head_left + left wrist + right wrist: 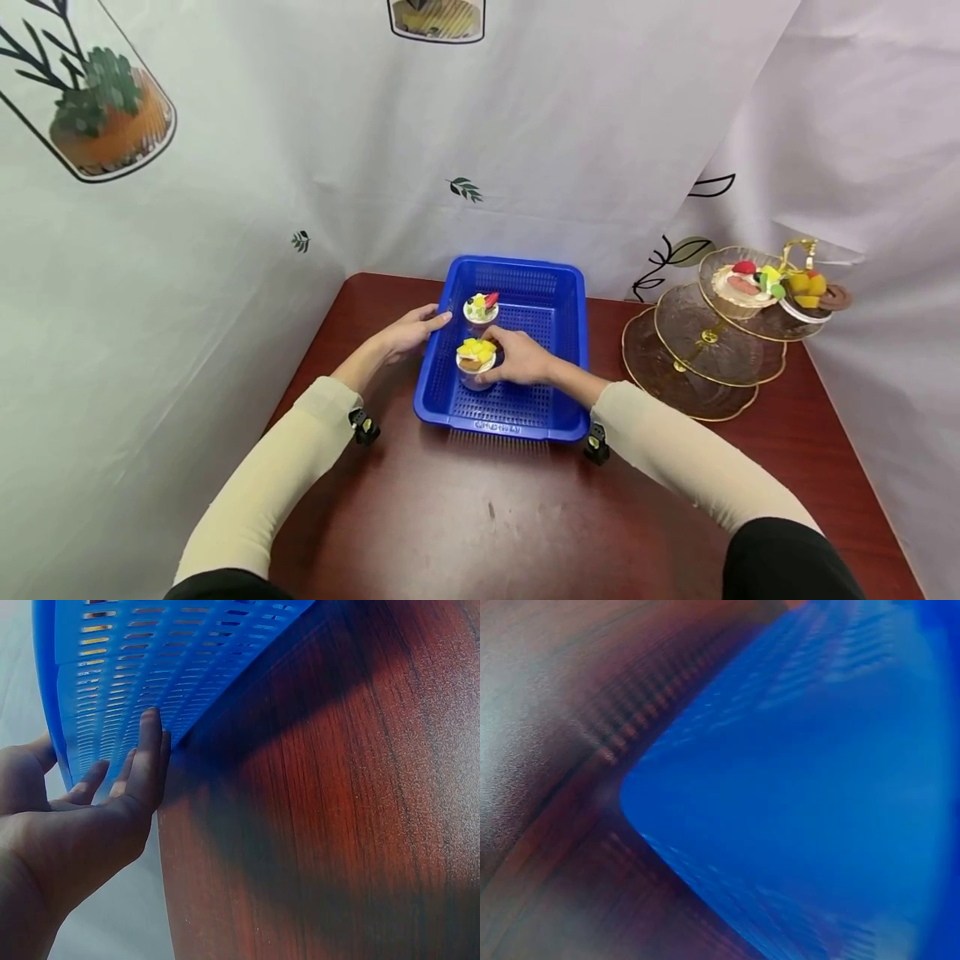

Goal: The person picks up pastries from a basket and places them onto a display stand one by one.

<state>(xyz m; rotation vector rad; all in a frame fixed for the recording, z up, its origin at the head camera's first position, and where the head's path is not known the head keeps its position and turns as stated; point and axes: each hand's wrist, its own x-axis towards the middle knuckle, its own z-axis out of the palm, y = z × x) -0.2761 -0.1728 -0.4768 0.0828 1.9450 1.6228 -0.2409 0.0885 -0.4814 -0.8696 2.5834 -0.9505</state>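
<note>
A blue plastic basket (571, 350) with slotted walls stands on the table. Inside it, my right hand (520, 358) grips a clear dessert cup (476, 360) topped with cream and yellow fruit chunks. Just behind is a second dessert cup (481, 309) with cream, green and yellow pieces and a red fruit slice. My left hand (405, 335) holds the basket's left rim, thumb over the edge. In the left wrist view, the fingers (144, 765) of that hand lie along the outer wall. The right wrist view shows only the basket's outer corner (727, 795), with the hand hidden.
A three-tier glass stand (651, 367) with gold rims is on the right of the brown table (495, 517). Its top plate bears a fruit-topped tart (738, 296) and a yellow-fruit dessert (807, 293) with a brown ring. Patterned white cloth (375, 125) hangs behind.
</note>
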